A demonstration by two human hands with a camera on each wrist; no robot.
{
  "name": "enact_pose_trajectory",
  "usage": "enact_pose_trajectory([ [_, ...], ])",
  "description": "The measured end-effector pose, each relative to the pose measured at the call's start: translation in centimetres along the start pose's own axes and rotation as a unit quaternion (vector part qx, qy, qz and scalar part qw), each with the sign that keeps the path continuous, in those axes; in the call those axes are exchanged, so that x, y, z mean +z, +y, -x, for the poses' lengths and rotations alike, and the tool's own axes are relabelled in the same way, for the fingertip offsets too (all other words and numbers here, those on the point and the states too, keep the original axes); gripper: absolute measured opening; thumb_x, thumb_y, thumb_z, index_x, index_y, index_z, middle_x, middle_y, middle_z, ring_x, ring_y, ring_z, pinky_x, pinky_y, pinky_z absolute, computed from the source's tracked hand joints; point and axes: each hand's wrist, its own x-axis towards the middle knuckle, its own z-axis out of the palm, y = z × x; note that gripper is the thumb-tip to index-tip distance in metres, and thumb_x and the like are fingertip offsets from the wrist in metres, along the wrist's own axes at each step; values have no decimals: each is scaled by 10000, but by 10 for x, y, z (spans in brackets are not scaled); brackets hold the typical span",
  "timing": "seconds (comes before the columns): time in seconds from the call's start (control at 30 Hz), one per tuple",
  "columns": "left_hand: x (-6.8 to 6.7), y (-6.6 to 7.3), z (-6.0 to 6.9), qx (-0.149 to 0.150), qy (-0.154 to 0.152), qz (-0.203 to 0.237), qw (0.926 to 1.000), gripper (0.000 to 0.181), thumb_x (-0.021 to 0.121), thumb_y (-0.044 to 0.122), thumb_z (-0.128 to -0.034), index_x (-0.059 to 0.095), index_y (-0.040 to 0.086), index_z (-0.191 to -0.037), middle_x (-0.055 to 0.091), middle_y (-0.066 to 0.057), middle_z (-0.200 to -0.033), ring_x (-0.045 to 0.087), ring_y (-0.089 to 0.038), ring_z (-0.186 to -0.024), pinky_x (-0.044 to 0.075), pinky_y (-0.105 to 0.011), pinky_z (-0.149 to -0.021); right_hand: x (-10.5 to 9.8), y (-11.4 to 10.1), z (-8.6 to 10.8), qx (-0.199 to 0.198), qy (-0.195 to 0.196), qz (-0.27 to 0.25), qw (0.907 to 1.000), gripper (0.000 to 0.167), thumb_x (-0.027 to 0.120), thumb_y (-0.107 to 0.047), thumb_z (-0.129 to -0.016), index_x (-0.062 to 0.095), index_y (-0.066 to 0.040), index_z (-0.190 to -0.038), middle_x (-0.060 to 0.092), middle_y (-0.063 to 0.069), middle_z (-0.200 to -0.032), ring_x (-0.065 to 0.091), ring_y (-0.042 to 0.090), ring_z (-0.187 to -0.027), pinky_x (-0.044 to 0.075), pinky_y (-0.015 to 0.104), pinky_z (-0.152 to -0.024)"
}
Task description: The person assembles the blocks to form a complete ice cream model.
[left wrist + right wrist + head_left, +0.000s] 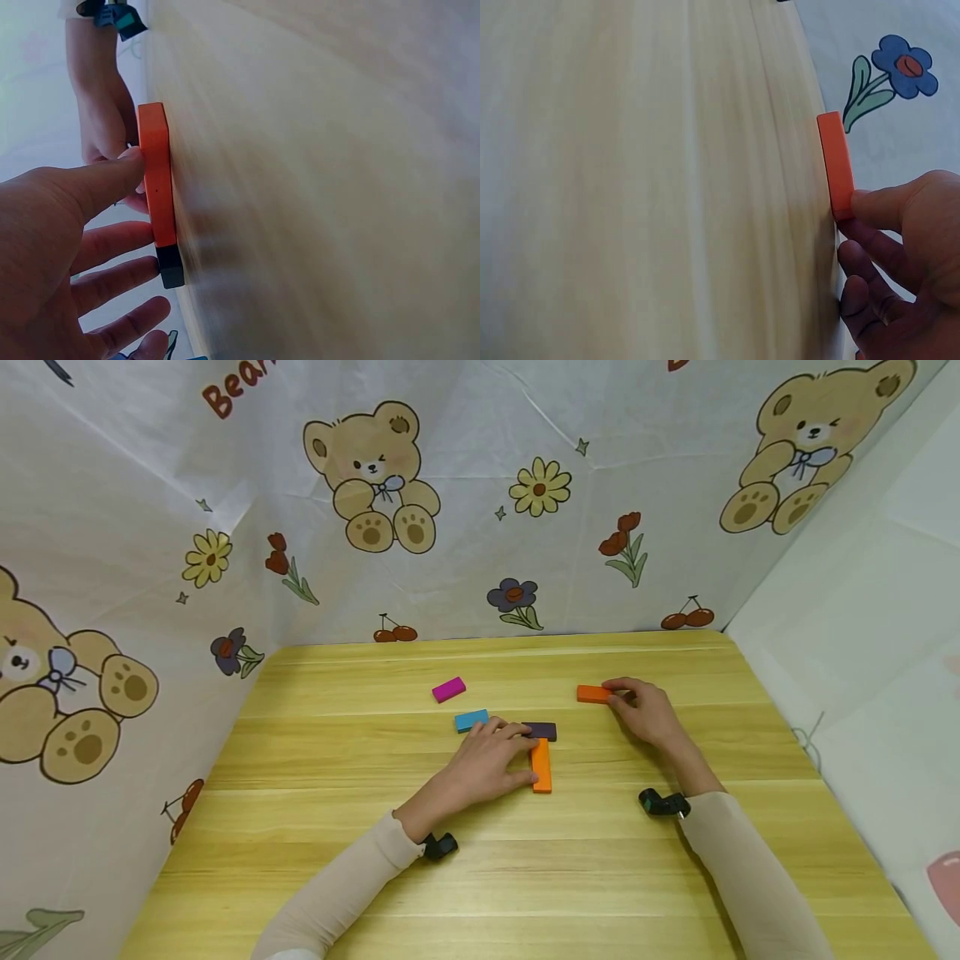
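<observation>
My left hand (483,767) touches the long side of an orange block (542,767) with its thumb and index finger. Another of its fingers meets the dark purple block (542,732), which lies crosswise at the orange block's far end. In the left wrist view these fingers are fairly straight, along the sides of the orange block (156,176) and the dark block (170,266). My right hand (643,710) pinches one end of a red-orange block (592,694) between thumb and index finger. The right wrist view shows this block (835,161) pointing away from the fingertips.
A blue block (471,721) lies just beyond the left hand's fingers. Farther back is a magenta block (449,690). The wooden table (360,693) meets a bear-patterned cloth (465,568) at its back and left, and a pale wall (840,635) at right.
</observation>
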Motion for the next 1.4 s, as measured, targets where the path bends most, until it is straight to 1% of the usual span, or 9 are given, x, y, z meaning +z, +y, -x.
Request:
enact_pose_trajectory([
  [0.2, 1, 0, -1, 21, 18, 8, 10000, 584, 706, 596, -996, 657, 301, -1498, 548, 39, -1634, 491, -235, -1420, 401, -480, -1159, 5, -6, -3, -21, -45, -25, 10000, 338, 603, -185, -1112, 686, -80, -1422, 718, 252, -1341, 688, 399, -1104, 529, 540, -958],
  [0.47, 1, -1, -1, 12, 11, 24, 10000, 581, 704, 599, -996, 656, 308, -1497, 543, 40, -1638, 490, -230, -1414, 409, -471, -1146, 10, -14, -7, -9, -130, -67, 9999, 348, 588, -183, -1117, 672, -71, -1436, 698, 254, -1386, 671, 418, -1169, 516, 601, -1039],
  [0.63, 1, -1, -1, 4, 9, 17, 10000, 582, 705, 599, -996, 654, 311, -1498, 542, 40, -1640, 488, -229, -1408, 410, -460, -1129, 14, -16, -11, -76, -118, -9, 9999, 341, 594, -178, -1114, 679, -75, -1428, 707, 248, -1368, 674, 396, -1132, 518, 571, -1009],
  [0.83, 1, 0, -1, -24, -25, 34, 10000, 580, 704, 598, -997, 654, 312, -1498, 539, 43, -1641, 485, -230, -1411, 406, -460, -1139, 19, -21, -14, -135, -125, 32, 9998, 326, 600, -154, -1106, 686, -68, -1409, 712, 244, -1352, 668, 383, -1106, 515, 551, -1001],
  [1.1, 1, -1, 0, -8, -17, 34, 10000, 582, 701, 600, -998, 656, 307, -1499, 545, 44, -1636, 491, -233, -1410, 416, -459, -1135, 27, -30, -19, -95, -254, -125, 9996, 333, 597, -161, -1108, 680, -76, -1418, 706, 225, -1375, 663, 378, -1142, 512, 553, -1034],
  [1.4, -1, 0, 0, -11, -45, 72, 10000, 576, 708, 594, -996, 661, 305, -1493, 548, 43, -1631, 490, -228, -1401, 411, -462, -1143, 35, -42, -25, -51, -339, -294, 9990, 327, 607, -164, -1103, 687, -86, -1411, 702, 208, -1387, 666, 367, -1136, 523, 547, -1026],
])
